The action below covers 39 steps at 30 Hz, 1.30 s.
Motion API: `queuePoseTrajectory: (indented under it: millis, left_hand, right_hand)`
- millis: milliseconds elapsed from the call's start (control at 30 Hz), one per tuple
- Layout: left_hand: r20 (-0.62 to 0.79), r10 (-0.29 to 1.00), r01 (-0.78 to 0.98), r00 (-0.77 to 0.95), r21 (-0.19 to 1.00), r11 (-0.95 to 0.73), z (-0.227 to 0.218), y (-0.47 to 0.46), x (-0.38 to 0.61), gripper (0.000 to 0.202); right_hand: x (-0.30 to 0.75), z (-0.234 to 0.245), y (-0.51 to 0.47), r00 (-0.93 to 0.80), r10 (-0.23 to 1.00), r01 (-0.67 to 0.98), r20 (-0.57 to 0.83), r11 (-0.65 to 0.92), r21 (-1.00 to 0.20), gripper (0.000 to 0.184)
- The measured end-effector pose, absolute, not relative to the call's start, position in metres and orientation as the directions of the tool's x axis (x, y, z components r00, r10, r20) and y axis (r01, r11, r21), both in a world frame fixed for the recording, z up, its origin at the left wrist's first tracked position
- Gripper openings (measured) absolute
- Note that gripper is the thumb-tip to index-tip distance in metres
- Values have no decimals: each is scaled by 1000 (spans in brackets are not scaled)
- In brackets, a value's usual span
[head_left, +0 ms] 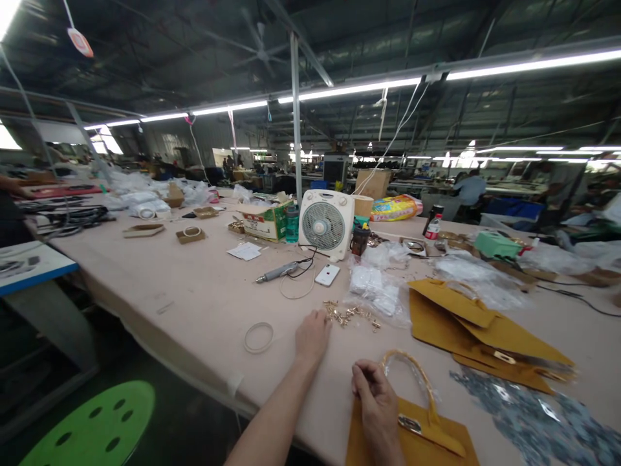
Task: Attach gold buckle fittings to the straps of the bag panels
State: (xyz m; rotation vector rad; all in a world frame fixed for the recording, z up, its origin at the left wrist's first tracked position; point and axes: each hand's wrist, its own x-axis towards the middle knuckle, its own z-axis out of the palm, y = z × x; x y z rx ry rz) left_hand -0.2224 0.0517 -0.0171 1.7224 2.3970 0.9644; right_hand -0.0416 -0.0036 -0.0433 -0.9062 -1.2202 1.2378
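Evidently, left fingers by fittings, right fingers at one handbag, curled, holds unclear

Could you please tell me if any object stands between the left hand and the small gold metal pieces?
Nothing visible does. The left hand is right at the left edge of the small gold metal pieces. The plastic-wrapped packets lie beyond them, not between.
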Motion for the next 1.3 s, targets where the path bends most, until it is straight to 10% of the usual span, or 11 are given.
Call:
queuePoseTrajectory:
  millis: [300,533,1300]
  left_hand:
    - [439,850,735,-291,671,-95,-24,17,-202,23]
    - [367,884,137,-290,930,-342,-39,-24,-155,31]
    - [400,881,23,-253,913,-408,-31,-28,-147,7]
  right_hand:
    - [-37,-38,5,-52,998,-557,29,-5,-831,36]
    - [-28,-31,11,-64,994,-822,-90,-104,-561,30]
    - [-27,-29,3,-265,958,-715,-106,-269,-646,44]
